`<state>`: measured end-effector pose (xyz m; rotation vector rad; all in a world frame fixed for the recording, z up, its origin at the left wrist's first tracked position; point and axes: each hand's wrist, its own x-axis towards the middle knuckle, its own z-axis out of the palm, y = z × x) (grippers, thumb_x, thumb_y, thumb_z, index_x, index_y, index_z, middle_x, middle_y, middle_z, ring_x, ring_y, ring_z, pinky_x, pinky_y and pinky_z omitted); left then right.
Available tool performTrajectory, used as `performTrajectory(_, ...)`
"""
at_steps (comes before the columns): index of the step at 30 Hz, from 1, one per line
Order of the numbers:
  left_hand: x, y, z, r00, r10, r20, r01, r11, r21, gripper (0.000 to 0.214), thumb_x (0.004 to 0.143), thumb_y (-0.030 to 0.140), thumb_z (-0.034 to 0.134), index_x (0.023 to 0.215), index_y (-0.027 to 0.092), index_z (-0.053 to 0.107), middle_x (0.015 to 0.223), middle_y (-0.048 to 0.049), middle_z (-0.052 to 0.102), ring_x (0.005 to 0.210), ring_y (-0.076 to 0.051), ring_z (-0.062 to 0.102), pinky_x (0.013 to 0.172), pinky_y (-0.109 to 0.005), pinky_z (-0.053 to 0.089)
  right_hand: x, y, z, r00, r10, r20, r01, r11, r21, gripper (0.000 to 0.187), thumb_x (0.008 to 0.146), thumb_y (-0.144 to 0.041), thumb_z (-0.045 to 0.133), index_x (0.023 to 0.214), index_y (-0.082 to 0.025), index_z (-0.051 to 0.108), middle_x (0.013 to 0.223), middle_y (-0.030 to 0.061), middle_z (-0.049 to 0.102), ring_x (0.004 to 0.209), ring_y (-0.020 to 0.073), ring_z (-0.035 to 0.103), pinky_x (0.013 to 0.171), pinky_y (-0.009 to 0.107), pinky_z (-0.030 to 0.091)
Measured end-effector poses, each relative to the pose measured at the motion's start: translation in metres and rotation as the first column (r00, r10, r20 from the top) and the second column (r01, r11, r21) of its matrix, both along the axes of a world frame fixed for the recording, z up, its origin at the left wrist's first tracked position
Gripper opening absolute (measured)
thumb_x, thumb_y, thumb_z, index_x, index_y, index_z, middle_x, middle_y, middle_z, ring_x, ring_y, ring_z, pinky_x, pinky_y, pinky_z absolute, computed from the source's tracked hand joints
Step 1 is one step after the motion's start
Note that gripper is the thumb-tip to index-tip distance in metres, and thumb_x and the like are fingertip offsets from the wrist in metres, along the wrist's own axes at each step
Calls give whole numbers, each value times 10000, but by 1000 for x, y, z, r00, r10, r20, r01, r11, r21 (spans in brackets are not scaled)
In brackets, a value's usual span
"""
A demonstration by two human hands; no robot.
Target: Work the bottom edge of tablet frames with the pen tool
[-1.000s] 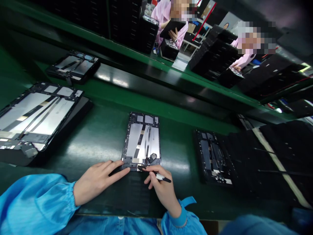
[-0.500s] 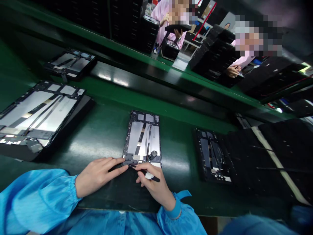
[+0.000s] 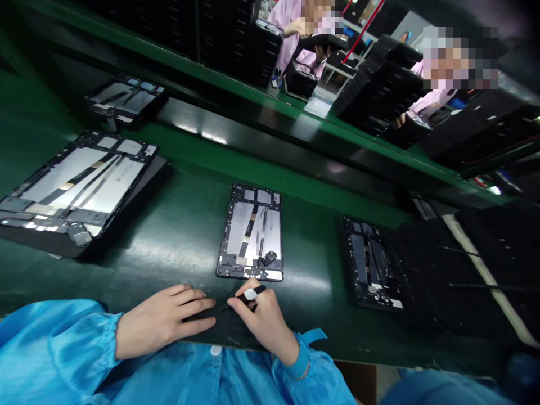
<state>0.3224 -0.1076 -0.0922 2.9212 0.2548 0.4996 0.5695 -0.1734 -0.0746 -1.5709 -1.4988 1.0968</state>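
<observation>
Gripping a slim black tool [image 3: 243, 298] with a white band, the right hand [image 3: 264, 322] has its fingers closed round the shaft, low on the near edge of the green belt [image 3: 177, 247], the tip pointing left. An opened tablet [image 3: 251, 233], back cover off and silver plate showing, lies just beyond those knuckles. Its long axis runs almost straight away from the person and its short near edge faces the hands. The right hand is the nearer of the two, close under the middle of that edge, though whether it touches cannot be told. The left hand [image 3: 165, 319] rests palm down on the belt, fingers stretched out and holding nothing, short of the tablet's near left corner, with its fingertips just beside the tool's tip. To the right a darker opened unit [image 3: 371, 264] lies beside a black mat [image 3: 464, 264]. Toward the belt's left edge sits a larger opened tablet [image 3: 80, 188], with another [image 3: 126, 101] farther off. Across the line, workers in pink [image 3: 295, 28] handle dark trays.
</observation>
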Motion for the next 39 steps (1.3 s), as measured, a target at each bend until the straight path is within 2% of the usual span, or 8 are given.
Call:
performTrajectory(6, 0, 0, 2, 1000, 2, -7, -3, 1000, -31, 312, 1023, 178, 511, 1283, 279, 652, 1289, -42, 685, 1120, -226, 580, 922, -354, 416, -8, -1, -4, 999, 13, -31, -13, 1000, -19, 170, 905, -335, 680, 804, -205, 641, 681, 8, 689, 610, 183, 687, 574, 267, 499)
performTrajectory(8, 0, -1, 5, 1000, 7, 0, -7, 999, -46, 308, 1028, 178, 499, 1272, 277, 658, 1292, -38, 686, 1113, -228, 582, 913, -355, 423, -5, -2, -8, 985, -30, -171, 15, 996, -86, 225, 906, -398, 681, 807, -205, 624, 671, 7, 688, 610, 192, 711, 540, 261, 516)
performTrajectory(11, 2, -2, 9, 1000, 30, -2, -30, 997, -75, 278, 985, 182, 594, 1230, 284, 675, 1281, -36, 692, 1092, -229, 594, 906, -351, 455, 9, 8, -4, 904, -141, -403, 74, 981, -178, 360, 875, -533, 705, 787, -210, 573, 672, 2, 691, 576, 190, 728, 488, 249, 550)
performTrajectory(13, 6, 2, 13, 999, 43, 4, -43, 994, -101, 306, 963, 140, 610, 1230, 275, 670, 1270, -47, 696, 1069, -218, 609, 888, -338, 482, 21, 23, 5, 875, -181, -450, 112, 978, -176, 414, 840, -577, 737, 783, -211, 553, 694, 4, 706, 593, 187, 740, 507, 252, 584)
performTrajectory(17, 18, 23, 17, 991, 97, 87, -91, 993, -76, 320, 1025, 88, 445, 1264, 199, 627, 1188, -77, 718, 1012, -195, 632, 840, -314, 499, 37, 66, 21, 903, -110, -416, 18, 975, -219, 457, 790, -593, 776, 809, -208, 531, 619, -10, 694, 610, 209, 767, 473, 223, 576)
performTrajectory(22, 29, 42, 13, 978, 150, 146, -156, 987, 29, 294, 1086, 134, 364, 1199, 177, 632, 1125, -54, 730, 980, -187, 635, 848, -309, 482, 33, 96, 15, 914, -15, -406, -127, 939, -320, 525, 716, -638, 792, 837, -205, 521, 559, -24, 681, 562, 219, 761, 410, 195, 535)
performTrajectory(26, 28, 42, 8, 973, 156, 170, -163, 986, 27, 287, 1091, 131, 362, 1202, 160, 626, 1134, -60, 730, 993, -189, 625, 855, -318, 480, 30, 97, 11, 920, 2, -391, -142, 934, -328, 514, 721, -639, 781, 828, -204, 531, 567, -22, 681, 558, 207, 757, 413, 187, 529)
performTrajectory(39, 29, 41, 7, 964, 165, 208, -176, 984, 34, 308, 1081, 126, 358, 1182, 165, 646, 1102, -52, 746, 958, -189, 652, 829, -314, 490, 24, 93, 17, 955, -13, -296, -90, 939, -332, 406, 753, -569, 732, 782, -199, 567, 552, -17, 666, 586, 221, 762, 463, 225, 561)
